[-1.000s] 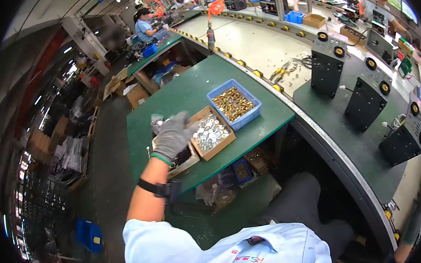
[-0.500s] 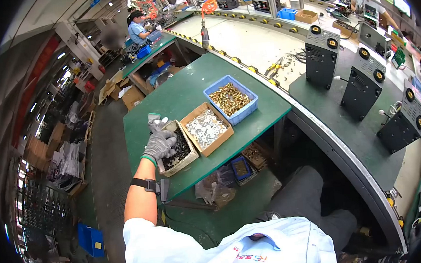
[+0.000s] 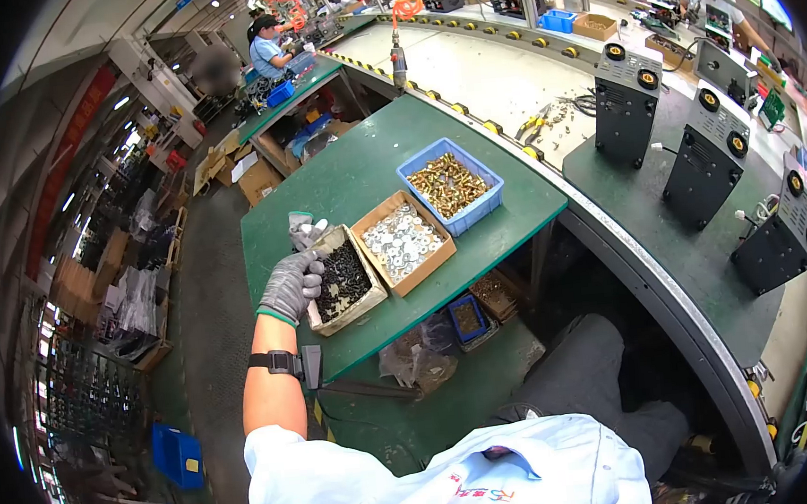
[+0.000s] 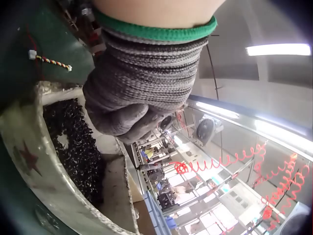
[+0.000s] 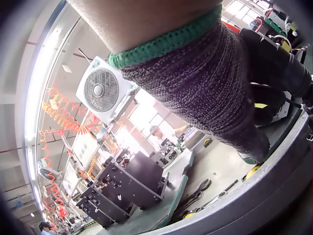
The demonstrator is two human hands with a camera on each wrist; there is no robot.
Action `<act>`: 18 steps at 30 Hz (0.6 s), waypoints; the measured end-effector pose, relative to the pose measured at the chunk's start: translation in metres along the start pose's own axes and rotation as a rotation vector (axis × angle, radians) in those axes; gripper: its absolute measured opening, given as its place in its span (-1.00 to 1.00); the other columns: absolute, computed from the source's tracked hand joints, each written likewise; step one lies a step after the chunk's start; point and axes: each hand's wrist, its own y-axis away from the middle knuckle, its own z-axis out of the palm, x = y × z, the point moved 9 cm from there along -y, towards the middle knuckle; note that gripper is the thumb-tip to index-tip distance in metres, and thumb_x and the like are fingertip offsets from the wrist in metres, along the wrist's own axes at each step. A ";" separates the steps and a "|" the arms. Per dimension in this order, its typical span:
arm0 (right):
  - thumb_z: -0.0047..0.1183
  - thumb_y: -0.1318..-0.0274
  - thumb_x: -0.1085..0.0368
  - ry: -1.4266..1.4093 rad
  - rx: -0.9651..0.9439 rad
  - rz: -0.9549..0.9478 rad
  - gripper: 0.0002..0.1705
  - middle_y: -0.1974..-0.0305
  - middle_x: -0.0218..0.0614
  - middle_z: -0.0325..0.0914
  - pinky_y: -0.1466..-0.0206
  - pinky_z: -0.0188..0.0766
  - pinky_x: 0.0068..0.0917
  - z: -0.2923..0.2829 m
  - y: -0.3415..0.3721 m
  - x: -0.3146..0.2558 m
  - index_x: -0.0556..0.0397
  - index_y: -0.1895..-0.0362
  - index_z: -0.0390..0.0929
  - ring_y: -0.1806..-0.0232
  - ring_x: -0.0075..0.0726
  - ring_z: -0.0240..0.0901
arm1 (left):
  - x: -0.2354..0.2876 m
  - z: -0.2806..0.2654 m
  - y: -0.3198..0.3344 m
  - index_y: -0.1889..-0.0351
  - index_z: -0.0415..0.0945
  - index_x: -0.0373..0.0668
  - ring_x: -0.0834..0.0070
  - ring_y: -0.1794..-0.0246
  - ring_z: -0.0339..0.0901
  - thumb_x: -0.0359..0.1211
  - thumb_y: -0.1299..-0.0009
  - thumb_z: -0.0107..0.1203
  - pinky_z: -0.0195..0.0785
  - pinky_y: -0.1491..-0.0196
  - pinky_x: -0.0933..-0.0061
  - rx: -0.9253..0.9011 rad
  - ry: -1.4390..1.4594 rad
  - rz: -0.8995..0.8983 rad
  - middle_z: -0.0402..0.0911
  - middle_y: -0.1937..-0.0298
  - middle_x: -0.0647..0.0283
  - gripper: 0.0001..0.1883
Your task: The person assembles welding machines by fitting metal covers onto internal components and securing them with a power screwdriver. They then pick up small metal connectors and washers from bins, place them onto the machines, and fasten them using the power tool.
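Observation:
My left hand (image 3: 288,288), in a grey knit glove with a green cuff, is at the left edge of a worn white box (image 3: 352,320) of small black screws (image 3: 346,273). In the left wrist view its fingers (image 4: 129,120) are curled beside the box rim; whatever they might hold is hidden. A loose grey glove (image 3: 307,231) lies on the table at the box's far end. My right hand (image 5: 210,93), gloved alike, reaches over the workbench edge in the right wrist view, its fingers mostly out of sight beside black equipment (image 5: 274,58).
A cardboard box (image 3: 429,271) of washers and a blue bin (image 3: 478,212) of brass-coloured fasteners stand beside the screw box on the green table (image 3: 367,151). Black units (image 3: 701,172) stand in a row at the right. A screwdriver (image 3: 398,63) hangs from an orange coiled hose. Pliers lie on the bench.
My left hand has come back from over the boxes to the screw box's left edge, fingers now curled. My right hand has dropped out of the head view at the lower right.

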 end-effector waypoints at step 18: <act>0.20 -0.16 -0.26 0.451 -0.377 0.073 -0.30 -0.19 -0.07 0.64 -0.30 0.45 -0.17 0.027 -0.003 -0.003 -0.03 -0.19 0.65 -0.24 0.03 0.56 | 0.028 0.181 0.068 0.35 0.53 -0.02 0.66 0.83 0.03 -0.11 -0.56 0.04 -0.07 0.83 0.56 -0.592 0.564 0.083 0.14 0.67 0.56 -0.72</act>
